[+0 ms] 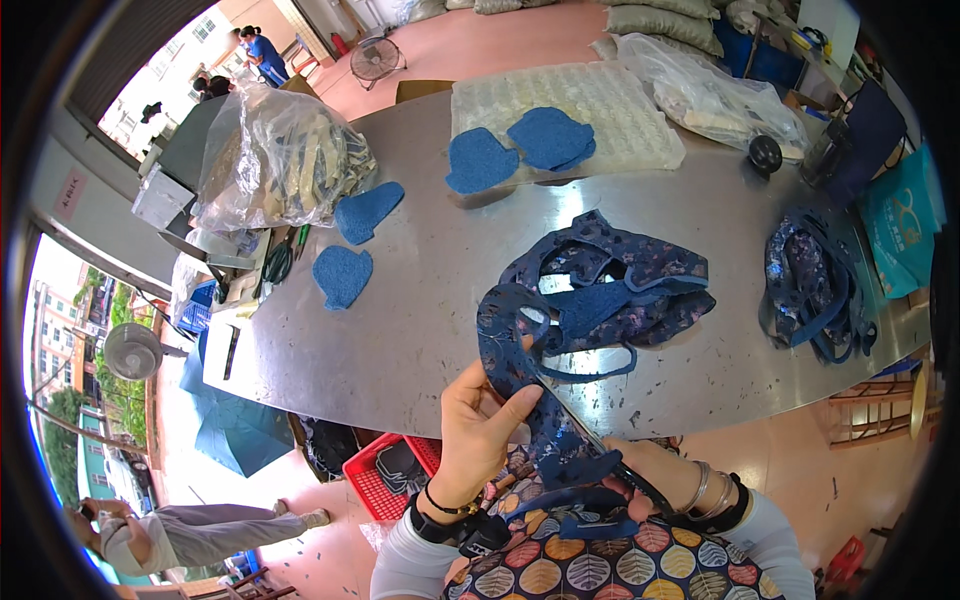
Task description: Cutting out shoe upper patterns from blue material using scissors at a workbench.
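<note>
Close to my body, my left hand (478, 428) pinches the edge of a dark blue floral fabric piece (503, 330) between thumb and fingers. My right hand (645, 462) is closed around the dark handles of scissors (652, 488), partly hidden by cloth. Their blades point up and left along the fabric, near my left thumb. Part of the fabric hangs over my patterned apron (600, 565). Beyond my hands, more of the same floral fabric (665, 270) lies bunched on the metal table (420, 330), with a narrow strap looping toward me.
Blue cut pieces (342, 277) lie left and on a pale textured sheet (640, 130) at the back. A filled clear bag (285, 160), green-handled scissors (278, 262) and another floral bundle (815, 285) are on the table. A red basket (370, 490) stands below its front edge.
</note>
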{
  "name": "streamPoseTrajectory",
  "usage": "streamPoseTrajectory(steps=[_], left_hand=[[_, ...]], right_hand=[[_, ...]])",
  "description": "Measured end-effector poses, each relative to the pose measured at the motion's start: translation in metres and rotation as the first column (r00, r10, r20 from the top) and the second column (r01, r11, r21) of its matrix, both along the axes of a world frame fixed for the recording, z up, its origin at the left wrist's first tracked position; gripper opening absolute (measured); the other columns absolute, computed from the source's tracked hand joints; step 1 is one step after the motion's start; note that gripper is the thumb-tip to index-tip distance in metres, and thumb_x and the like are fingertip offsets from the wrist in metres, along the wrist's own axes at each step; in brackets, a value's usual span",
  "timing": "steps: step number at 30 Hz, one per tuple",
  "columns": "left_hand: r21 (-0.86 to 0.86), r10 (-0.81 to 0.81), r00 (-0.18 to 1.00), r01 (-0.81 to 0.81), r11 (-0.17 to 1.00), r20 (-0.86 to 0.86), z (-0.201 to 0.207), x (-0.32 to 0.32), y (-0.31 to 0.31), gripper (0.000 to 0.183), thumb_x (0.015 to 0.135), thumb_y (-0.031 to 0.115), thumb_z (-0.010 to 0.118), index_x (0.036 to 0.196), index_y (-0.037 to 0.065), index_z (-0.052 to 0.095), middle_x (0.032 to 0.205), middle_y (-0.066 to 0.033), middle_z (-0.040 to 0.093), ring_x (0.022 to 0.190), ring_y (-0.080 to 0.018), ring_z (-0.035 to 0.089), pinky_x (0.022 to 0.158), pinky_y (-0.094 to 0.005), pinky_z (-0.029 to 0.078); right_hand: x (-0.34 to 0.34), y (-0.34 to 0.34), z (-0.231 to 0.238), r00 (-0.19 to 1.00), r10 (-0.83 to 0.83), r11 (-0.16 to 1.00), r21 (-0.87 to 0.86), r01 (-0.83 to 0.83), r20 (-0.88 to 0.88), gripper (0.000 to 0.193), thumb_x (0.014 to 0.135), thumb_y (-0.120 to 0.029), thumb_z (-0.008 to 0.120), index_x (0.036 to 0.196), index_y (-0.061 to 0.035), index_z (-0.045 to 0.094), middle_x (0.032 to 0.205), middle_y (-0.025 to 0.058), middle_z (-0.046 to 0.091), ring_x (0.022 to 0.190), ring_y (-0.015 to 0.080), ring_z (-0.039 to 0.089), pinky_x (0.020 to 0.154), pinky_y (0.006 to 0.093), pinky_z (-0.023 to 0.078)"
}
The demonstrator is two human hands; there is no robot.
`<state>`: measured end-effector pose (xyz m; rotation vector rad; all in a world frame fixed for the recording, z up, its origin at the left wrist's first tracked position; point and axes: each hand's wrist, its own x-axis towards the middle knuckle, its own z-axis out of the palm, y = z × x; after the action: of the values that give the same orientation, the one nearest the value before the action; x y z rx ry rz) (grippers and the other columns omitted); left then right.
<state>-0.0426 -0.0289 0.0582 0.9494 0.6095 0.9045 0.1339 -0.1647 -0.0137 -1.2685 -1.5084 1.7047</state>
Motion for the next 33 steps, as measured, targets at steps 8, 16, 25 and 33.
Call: streamPoseTrajectory(steps=[8, 16, 25, 33], left_hand=[[-0.052, -0.013, 1.000, 0.014, 0.999, 0.010, -0.003, -0.001, -0.001, 0.038, 0.078, -0.009, 0.057, 0.115, -0.005, 0.049, 0.108, -0.0110, 0.058, 0.095, -0.0142, 0.055, 0.084, -0.0264, 0.043], [-0.077, -0.005, 0.999, 0.008, 0.997, 0.048, -0.003, 0.001, -0.001, 0.033, 0.082, -0.004, 0.054, 0.115, -0.005, 0.049, 0.106, -0.0106, 0.058, 0.092, -0.0138, 0.056, 0.081, -0.0253, 0.044], [-0.281, -0.259, 0.965, 0.236, 0.930, -0.047, 0.009, -0.007, 0.032, 0.024, 0.083, 0.004, 0.052, 0.104, -0.007, 0.055, 0.085, -0.0069, 0.063, 0.062, -0.0087, 0.057, 0.054, -0.0180, 0.044], [-0.302, -0.520, 0.850, 0.477, 0.826, -0.080, 0.022, -0.013, 0.045, 0.028, 0.081, 0.004, 0.056, 0.105, -0.007, 0.049, 0.082, -0.0101, 0.062, 0.047, -0.0119, 0.057, 0.039, -0.0176, 0.044]], right_hand=[[0.007, 0.013, 0.048, 0.998, -0.008, 1.000, -0.014, 0.009, 0.057, 0.090, 0.055, -0.073, 0.059, 0.099, 0.0037, 0.041, 0.079, 0.0190, 0.061, 0.077, 0.0374, 0.060, 0.064, 0.0355, 0.046], [0.006, 0.013, 0.048, 0.996, -0.030, 1.000, -0.001, 0.030, 0.084, 0.088, 0.055, -0.070, 0.061, 0.098, 0.0035, 0.042, 0.079, 0.0178, 0.062, 0.075, 0.0331, 0.062, 0.063, 0.0331, 0.047], [0.008, 0.010, 0.046, 0.993, -0.113, 0.994, 0.004, 0.113, -0.027, 0.086, 0.052, -0.073, 0.061, 0.094, 0.0009, 0.044, 0.079, 0.0152, 0.062, 0.075, 0.0294, 0.063, 0.062, 0.0298, 0.046], [0.016, 0.001, 0.027, 0.998, -0.063, 0.998, 0.015, 0.063, -0.031, 0.086, 0.048, -0.075, 0.059, 0.087, 0.0003, 0.045, 0.070, 0.0107, 0.057, 0.067, 0.0268, 0.061, 0.058, 0.0302, 0.045]])
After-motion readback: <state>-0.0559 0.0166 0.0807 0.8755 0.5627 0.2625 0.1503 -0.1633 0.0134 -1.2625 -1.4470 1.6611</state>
